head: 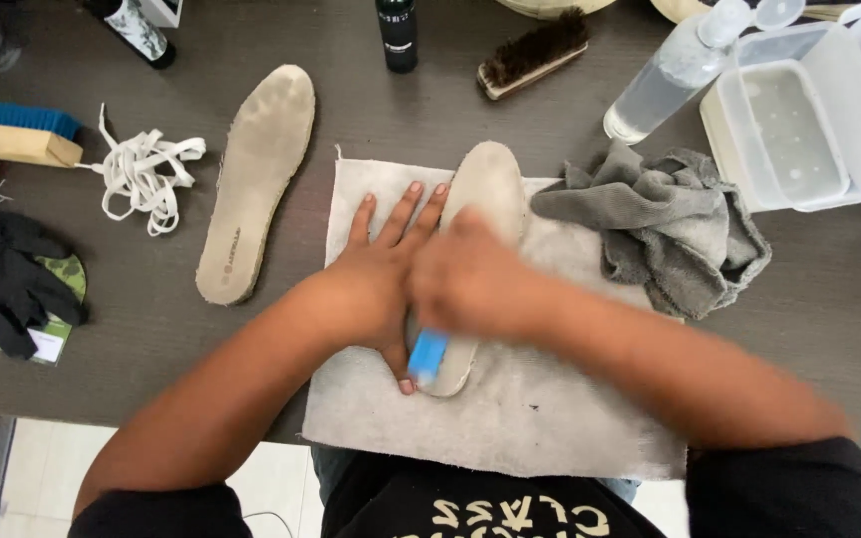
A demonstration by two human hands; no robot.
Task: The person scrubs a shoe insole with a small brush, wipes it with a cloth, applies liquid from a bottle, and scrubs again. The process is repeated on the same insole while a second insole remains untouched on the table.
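A beige shoe insole (490, 184) lies lengthwise on a grey-white cloth (540, 408) in front of me. My left hand (376, 274) rests flat on the cloth and presses against the insole's left edge, fingers spread. Blurred with motion, my right hand (470, 279) sits over the insole's middle and grips a small brush with a blue handle (427, 355), whose end sticks out toward me. The brush's bristles are hidden under the hand.
A second insole (256, 179) lies left of the cloth, white laces (142, 174) beside it. A crumpled grey towel (670, 224), clear bottle (665, 85) and plastic tub (799, 130) sit right. Brushes (532, 52), a dark bottle (397, 35) and black gloves (2, 279) surround.
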